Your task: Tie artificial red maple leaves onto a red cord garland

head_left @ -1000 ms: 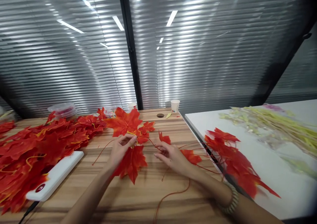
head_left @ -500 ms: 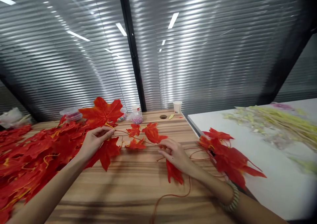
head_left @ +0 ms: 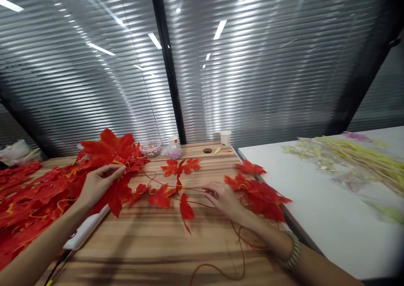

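My left hand [head_left: 100, 181] is closed in a pinch on the yellow stem of a red artificial maple leaf [head_left: 109, 146], beside a heap of similar leaves. More leaves hang just below its fingers. A thin red cord [head_left: 193, 188] runs from near that hand across to my right hand [head_left: 223, 198], which pinches it between thumb and fingers. Several leaves hang along the cord, including a narrow, edge-on leaf [head_left: 186, 208] between my hands. Two small leaves [head_left: 191, 165] lie behind the cord. A bunch of red leaves [head_left: 263, 197] sits beyond my right wrist.
A leaf heap [head_left: 34, 210] covers the table's left, beside a white power strip [head_left: 90, 227]. Bead containers [head_left: 151, 149] and a paper cup [head_left: 225, 138] stand at the back. Loose cord [head_left: 221, 271] trails in front. A white table [head_left: 315, 210] adjoins at right, bearing yellow stems [head_left: 362, 159].
My left hand has moved left with its leaf, uncovering the power strip. The leaves on the cord and the right-hand bunch have shifted left, while my right hand stays near the same spot.
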Motion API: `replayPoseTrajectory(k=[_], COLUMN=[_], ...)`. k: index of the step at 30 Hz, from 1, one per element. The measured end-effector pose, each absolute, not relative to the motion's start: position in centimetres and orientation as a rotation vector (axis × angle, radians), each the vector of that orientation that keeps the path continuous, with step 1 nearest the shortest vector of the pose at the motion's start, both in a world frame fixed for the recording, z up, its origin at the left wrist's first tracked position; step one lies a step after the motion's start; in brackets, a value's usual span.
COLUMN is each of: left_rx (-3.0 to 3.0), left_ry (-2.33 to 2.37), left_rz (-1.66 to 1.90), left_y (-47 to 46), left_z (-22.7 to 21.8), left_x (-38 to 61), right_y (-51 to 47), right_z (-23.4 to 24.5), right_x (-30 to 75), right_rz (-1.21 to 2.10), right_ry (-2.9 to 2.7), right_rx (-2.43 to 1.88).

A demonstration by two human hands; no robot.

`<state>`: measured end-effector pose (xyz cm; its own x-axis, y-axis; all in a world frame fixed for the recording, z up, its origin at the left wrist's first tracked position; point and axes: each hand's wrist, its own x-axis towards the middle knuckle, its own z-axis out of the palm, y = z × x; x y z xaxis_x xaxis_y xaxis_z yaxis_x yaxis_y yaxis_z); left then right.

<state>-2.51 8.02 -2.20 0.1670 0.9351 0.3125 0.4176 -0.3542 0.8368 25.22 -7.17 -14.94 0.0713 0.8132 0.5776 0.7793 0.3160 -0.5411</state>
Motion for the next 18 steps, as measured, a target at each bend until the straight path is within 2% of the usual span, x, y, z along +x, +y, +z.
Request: replayPoseTrajectory(k=[9,18], left_rx=[2.23,2.348], left_ry=[1.623,1.729], left_rz=[1.176,1.144], left_y=[8.6,7.3], left_z=[6.0,6.7], left_x=[-5.4,-7.0], right_y=[-7.4,-7.0], right_z=[-15.4,-14.9], right_x=[25.2,26.1], right_rz=[-0.023,-0.285], right_ry=[-1.729,-1.651], right_rx=[-1.591,-1.394])
